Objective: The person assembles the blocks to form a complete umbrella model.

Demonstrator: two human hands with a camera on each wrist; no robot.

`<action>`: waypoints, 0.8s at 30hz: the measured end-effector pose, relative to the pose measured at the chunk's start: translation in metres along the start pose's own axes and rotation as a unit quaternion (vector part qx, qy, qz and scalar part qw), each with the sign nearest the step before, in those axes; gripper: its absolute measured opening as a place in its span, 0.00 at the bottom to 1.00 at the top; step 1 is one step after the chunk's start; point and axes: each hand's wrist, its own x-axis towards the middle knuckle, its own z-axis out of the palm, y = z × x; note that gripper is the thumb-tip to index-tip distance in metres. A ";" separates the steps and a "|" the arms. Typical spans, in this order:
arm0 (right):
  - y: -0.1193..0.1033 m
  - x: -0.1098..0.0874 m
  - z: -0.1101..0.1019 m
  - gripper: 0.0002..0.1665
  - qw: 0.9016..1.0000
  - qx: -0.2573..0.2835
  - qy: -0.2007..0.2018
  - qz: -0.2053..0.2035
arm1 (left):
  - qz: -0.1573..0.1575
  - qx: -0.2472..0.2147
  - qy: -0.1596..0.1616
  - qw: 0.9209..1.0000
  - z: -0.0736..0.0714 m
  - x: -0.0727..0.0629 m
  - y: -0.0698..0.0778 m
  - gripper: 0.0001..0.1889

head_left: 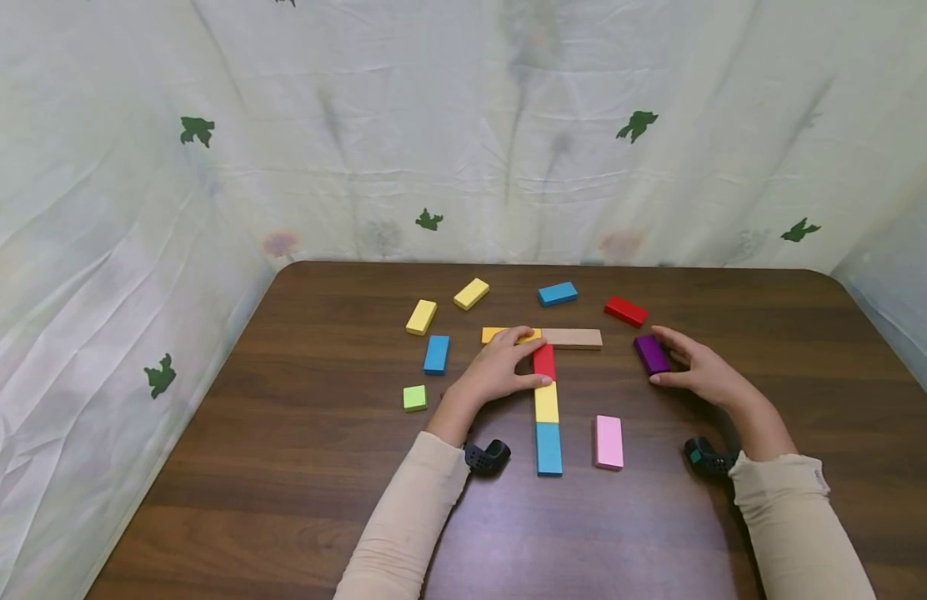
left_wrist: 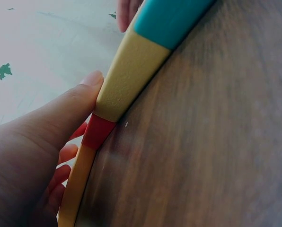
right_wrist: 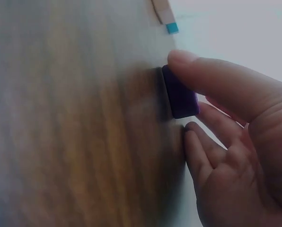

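Observation:
A row of blocks joins a crossbar in a T on the table. My left hand reaches over it, thumb at the seam of the red block and yellow block, index finger near the red block's far end. Its other fingers lie over the yellow-orange block, left half of the crossbar; a tan block is the right half. A blue block ends the stem. At right, my right hand pinches a purple block between thumb and fingers.
Loose blocks lie around the T: pink, red, blue, yellow, another yellow, another blue and a short green one. Behind the wooden table hangs a pale curtain.

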 end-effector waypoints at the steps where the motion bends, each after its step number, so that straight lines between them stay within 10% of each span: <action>1: 0.000 0.001 0.000 0.47 1.000 -0.004 -0.003 0.000 | 0.001 0.000 0.001 1.000 0.000 0.000 0.000 0.37; 24: -0.005 0.005 0.002 0.43 0.995 -0.076 0.062 0.004 | -0.001 -0.010 0.001 1.000 -0.002 -0.001 0.002 0.37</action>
